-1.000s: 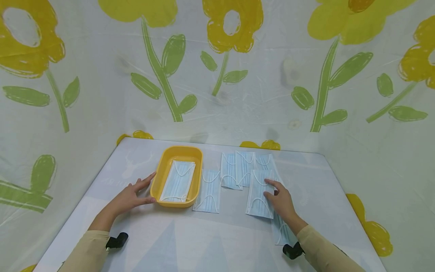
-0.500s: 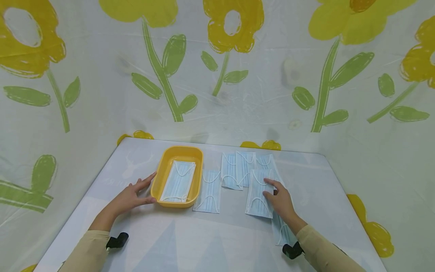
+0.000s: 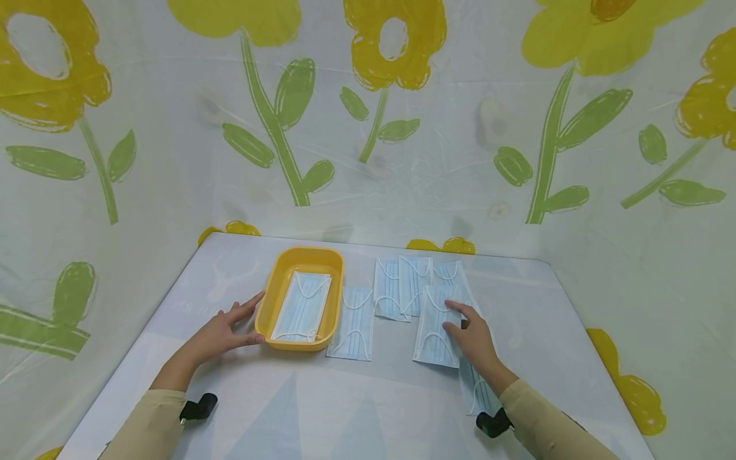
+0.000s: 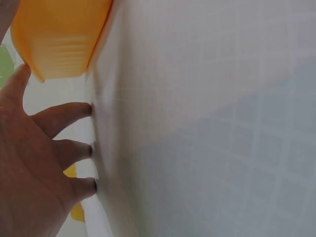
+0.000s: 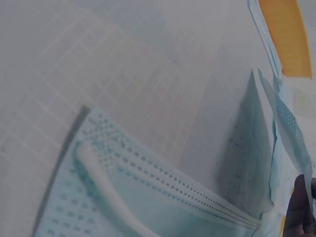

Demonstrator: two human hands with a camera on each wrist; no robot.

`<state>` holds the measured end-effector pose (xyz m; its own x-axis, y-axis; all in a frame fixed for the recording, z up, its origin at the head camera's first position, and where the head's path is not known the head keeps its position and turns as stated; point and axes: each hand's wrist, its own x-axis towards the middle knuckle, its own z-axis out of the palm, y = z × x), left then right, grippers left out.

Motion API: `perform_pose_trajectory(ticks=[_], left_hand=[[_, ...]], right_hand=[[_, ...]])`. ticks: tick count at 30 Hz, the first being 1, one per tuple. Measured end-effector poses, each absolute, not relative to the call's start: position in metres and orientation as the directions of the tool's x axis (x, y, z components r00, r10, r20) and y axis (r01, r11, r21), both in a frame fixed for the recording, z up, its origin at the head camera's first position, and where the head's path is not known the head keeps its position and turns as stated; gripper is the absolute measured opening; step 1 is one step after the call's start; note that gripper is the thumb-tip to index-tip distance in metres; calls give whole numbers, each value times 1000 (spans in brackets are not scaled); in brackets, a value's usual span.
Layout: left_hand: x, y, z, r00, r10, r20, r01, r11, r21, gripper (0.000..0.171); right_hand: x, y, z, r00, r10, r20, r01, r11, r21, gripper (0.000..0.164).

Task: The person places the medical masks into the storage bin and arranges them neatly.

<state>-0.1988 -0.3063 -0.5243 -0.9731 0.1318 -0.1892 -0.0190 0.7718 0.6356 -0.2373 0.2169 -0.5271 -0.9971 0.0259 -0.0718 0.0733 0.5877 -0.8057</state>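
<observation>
My left hand (image 3: 221, 332) has its fingers spread beside a yellow tray (image 3: 260, 319). In the left wrist view a fingertip touches the wall of the tray (image 4: 59, 39), while other fingertips (image 4: 85, 149) rest on the table. A pleated blue face mask (image 3: 303, 306) with white ear loops lies inside the tray. My right hand (image 3: 477, 338) pinches another face mask (image 3: 437, 332) near its right edge. In the right wrist view, the pinched mask (image 5: 291, 131) stands off the table and casts a shadow. A further face mask (image 3: 480, 386) lies partly hidden under my right hand and wrist.
One face mask (image 3: 353, 326) lies against the tray's right side. Farther back, overlapping face masks (image 3: 415, 287) lie flat on the pale table (image 3: 276, 409). A flower-printed cloth (image 3: 437, 179) rises behind the table's back edge.
My right hand and the face mask it pinches have shifted very slightly to the left. My left hand, the tray and the other masks stay where they were.
</observation>
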Motion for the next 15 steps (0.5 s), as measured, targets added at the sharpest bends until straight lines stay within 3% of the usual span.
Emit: perform_pose_trajectory(ticks=[15], left_hand=[[-199,-305,-525,-973,128,-194,-24,774,633,103]], right_hand=[[-236,210,-525,-998,6,-55,48,577,-815,52]])
